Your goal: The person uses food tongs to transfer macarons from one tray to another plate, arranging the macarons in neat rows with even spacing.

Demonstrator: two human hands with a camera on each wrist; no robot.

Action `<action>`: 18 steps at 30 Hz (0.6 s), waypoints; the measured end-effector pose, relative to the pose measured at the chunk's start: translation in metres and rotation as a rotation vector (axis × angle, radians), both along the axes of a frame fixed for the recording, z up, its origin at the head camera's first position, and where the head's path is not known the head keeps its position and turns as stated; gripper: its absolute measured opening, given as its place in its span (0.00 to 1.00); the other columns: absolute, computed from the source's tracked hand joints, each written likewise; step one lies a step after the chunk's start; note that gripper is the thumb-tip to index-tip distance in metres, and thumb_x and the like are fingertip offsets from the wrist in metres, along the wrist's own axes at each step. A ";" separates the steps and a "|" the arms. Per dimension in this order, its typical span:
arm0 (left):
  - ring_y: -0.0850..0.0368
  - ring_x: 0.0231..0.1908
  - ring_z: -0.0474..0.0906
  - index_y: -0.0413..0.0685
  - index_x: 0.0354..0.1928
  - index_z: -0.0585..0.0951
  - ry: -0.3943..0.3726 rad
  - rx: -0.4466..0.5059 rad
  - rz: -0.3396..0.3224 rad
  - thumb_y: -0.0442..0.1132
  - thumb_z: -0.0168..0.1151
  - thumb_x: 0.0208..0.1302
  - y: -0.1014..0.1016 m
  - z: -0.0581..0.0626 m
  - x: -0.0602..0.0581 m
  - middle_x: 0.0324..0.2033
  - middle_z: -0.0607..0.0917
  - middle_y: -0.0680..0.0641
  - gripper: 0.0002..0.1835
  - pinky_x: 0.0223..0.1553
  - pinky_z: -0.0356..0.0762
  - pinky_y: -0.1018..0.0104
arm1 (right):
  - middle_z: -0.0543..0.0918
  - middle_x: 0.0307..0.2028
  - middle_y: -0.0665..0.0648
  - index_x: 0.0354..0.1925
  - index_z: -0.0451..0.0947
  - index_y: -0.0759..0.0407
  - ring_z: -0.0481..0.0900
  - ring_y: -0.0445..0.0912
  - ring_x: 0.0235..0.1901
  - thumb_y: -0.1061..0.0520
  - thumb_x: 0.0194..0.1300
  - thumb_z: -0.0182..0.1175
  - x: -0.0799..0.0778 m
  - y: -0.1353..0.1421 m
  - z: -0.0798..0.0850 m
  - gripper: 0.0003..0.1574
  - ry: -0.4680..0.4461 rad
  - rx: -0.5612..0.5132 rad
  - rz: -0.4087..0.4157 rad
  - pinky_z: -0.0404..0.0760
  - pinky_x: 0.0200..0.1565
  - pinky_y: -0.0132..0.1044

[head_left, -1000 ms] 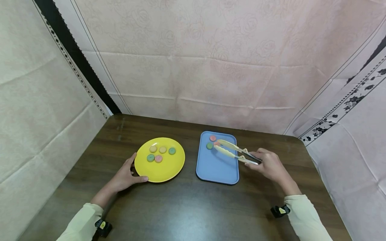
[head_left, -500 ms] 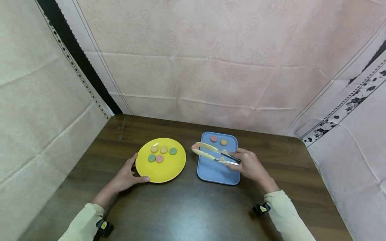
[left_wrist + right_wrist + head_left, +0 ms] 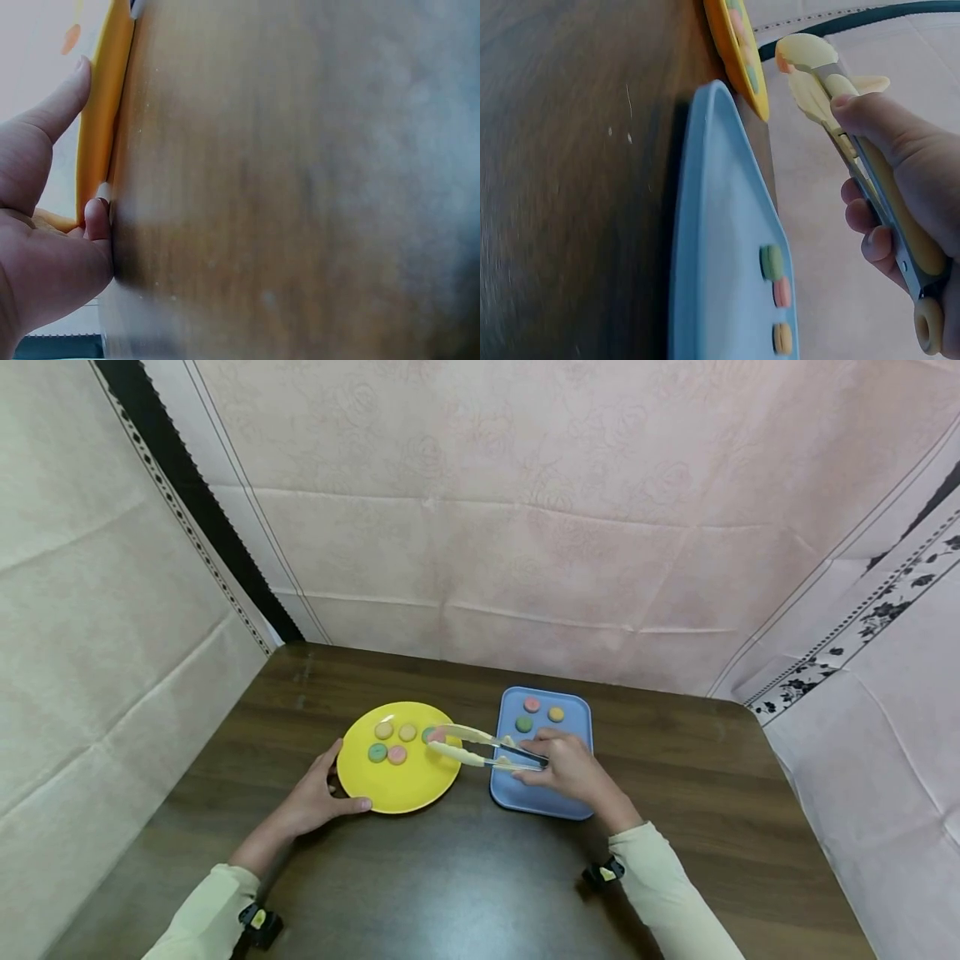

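Note:
My left hand [image 3: 318, 797] holds the left rim of a round yellow plate [image 3: 405, 789]. In the left wrist view, the thumb [image 3: 64, 101] lies over the plate's rim [image 3: 103, 105] while other fingers are lower at its edge. Several yellow, green and pink macarons [image 3: 397, 755] sit on the plate. My right hand [image 3: 573, 772] grips tongs [image 3: 498, 750] with cream tips. Between those tips is a pink macaron [image 3: 437, 736], over the plate's right side, partly covering a green macaron [image 3: 427, 735]. The right wrist view shows the thumb and curled fingers around the tongs [image 3: 885, 199].
A blue rectangular tray [image 3: 536, 802] lies right of the plate, under my right hand. It bears a pink macaron [image 3: 532, 704], a yellow macaron [image 3: 556, 714] and a green macaron [image 3: 523, 724]. The dark wooden table [image 3: 450, 893] meets a pale cloth at its back edge.
My right hand has moved left with the tongs, carrying the pink macaron from the blue tray to above the yellow plate. The left hand has stayed on the plate's rim.

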State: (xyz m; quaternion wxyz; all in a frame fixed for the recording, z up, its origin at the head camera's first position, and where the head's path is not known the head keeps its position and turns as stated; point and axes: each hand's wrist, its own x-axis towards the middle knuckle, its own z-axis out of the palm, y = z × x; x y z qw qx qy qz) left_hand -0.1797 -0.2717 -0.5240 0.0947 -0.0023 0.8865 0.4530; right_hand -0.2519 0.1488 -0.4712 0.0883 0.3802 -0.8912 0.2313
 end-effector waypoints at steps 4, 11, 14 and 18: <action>0.33 0.67 0.63 0.35 0.80 0.38 0.003 -0.004 -0.002 0.55 0.80 0.53 0.001 0.000 0.000 0.74 0.52 0.27 0.71 0.61 0.71 0.40 | 0.83 0.33 0.51 0.51 0.88 0.63 0.72 0.37 0.28 0.47 0.56 0.78 -0.001 -0.009 -0.005 0.29 0.005 0.037 0.020 0.73 0.27 0.27; 0.34 0.67 0.64 0.35 0.80 0.38 -0.001 -0.009 -0.002 0.55 0.80 0.53 0.001 0.000 0.000 0.75 0.52 0.27 0.71 0.60 0.71 0.42 | 0.81 0.31 0.51 0.52 0.87 0.62 0.68 0.36 0.26 0.47 0.58 0.77 0.002 -0.016 -0.011 0.29 -0.060 0.065 0.018 0.70 0.26 0.27; 0.34 0.66 0.64 0.35 0.80 0.38 0.001 -0.008 -0.001 0.55 0.81 0.53 0.001 0.000 0.000 0.74 0.52 0.27 0.71 0.60 0.71 0.42 | 0.82 0.32 0.54 0.53 0.87 0.63 0.68 0.37 0.26 0.47 0.58 0.77 0.003 -0.017 -0.010 0.29 -0.089 0.066 0.008 0.71 0.26 0.28; 0.33 0.66 0.63 0.35 0.80 0.38 -0.006 -0.006 0.002 0.55 0.81 0.52 0.002 0.000 0.000 0.74 0.52 0.27 0.71 0.60 0.71 0.41 | 0.83 0.33 0.55 0.54 0.87 0.63 0.69 0.37 0.27 0.47 0.59 0.77 0.003 -0.017 -0.009 0.29 -0.114 0.066 0.004 0.72 0.26 0.28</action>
